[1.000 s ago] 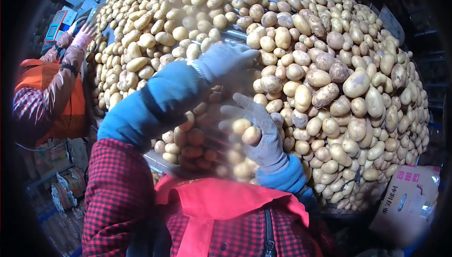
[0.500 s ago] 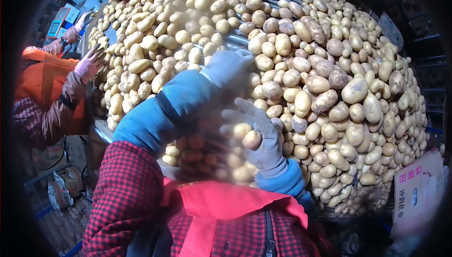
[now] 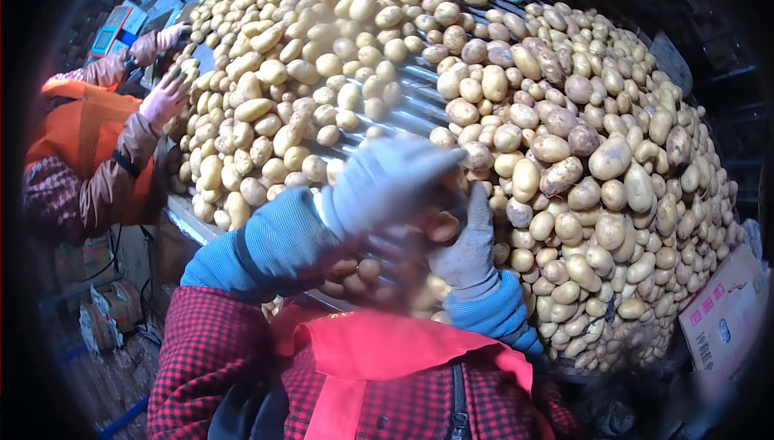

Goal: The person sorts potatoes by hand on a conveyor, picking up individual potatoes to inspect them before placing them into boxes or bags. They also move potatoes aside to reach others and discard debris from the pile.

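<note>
Potatoes (image 3: 551, 148) covered the barred counter (image 3: 421, 100) near a carton (image 3: 727, 312); right hand (image 3: 470, 253) cupped one, left hand (image 3: 385, 188) blurred, its grip past telling.

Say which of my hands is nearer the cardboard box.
Right. The right hand is left of the cardboard box, with potatoes between; the left hand is farther left and higher in the view.

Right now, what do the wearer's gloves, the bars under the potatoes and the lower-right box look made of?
Gloves: probably fabric, matte grey; soft-looking surface, weave not readable.
Bars: likely metal, smooth and shiny; bright streaky glints, though glossy plastic isn't ruled out.
Box: probably cardboard, dull finish; flat panel with pink print and a cut-out hole.
</note>
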`<act>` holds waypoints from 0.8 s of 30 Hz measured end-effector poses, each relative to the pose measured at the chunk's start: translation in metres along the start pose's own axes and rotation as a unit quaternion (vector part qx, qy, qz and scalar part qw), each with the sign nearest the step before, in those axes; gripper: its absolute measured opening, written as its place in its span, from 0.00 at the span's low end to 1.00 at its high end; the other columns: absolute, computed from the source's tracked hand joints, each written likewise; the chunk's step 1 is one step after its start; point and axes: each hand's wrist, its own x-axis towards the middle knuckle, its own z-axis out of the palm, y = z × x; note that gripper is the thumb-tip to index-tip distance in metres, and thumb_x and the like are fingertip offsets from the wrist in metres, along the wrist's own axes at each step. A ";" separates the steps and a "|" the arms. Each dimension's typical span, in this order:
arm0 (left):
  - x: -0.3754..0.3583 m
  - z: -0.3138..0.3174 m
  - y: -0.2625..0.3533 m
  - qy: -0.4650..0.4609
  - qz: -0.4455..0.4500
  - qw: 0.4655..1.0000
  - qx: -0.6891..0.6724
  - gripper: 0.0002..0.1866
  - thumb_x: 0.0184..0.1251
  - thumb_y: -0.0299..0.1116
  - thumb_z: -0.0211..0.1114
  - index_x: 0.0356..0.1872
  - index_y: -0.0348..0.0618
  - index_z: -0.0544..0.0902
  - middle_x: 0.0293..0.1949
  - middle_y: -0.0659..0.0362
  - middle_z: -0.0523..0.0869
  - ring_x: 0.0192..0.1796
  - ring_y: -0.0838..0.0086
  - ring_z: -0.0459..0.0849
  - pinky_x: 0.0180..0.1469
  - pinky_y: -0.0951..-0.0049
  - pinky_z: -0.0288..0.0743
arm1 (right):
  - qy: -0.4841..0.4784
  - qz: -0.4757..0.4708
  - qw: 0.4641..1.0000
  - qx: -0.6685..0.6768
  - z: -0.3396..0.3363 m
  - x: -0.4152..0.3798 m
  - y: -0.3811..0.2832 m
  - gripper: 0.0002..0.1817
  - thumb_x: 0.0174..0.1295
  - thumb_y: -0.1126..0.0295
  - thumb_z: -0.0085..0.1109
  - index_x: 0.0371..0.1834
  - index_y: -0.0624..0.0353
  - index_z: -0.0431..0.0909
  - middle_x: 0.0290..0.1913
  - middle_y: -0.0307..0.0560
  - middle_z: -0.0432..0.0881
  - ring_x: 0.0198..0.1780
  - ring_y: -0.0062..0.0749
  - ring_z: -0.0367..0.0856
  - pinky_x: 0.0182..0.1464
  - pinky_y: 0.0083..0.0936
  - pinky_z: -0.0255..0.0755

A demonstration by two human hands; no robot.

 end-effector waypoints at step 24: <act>-0.073 -0.025 0.000 -0.189 -0.093 0.974 0.087 0.32 0.56 0.38 0.75 0.64 0.44 0.81 0.52 0.50 0.87 0.53 0.52 0.86 0.52 0.54 0.79 | 0.023 0.318 0.719 0.617 -0.008 0.013 -0.031 0.34 0.85 0.42 0.36 0.84 0.51 0.61 0.70 0.59 0.78 0.55 0.45 0.86 0.36 0.27 0.84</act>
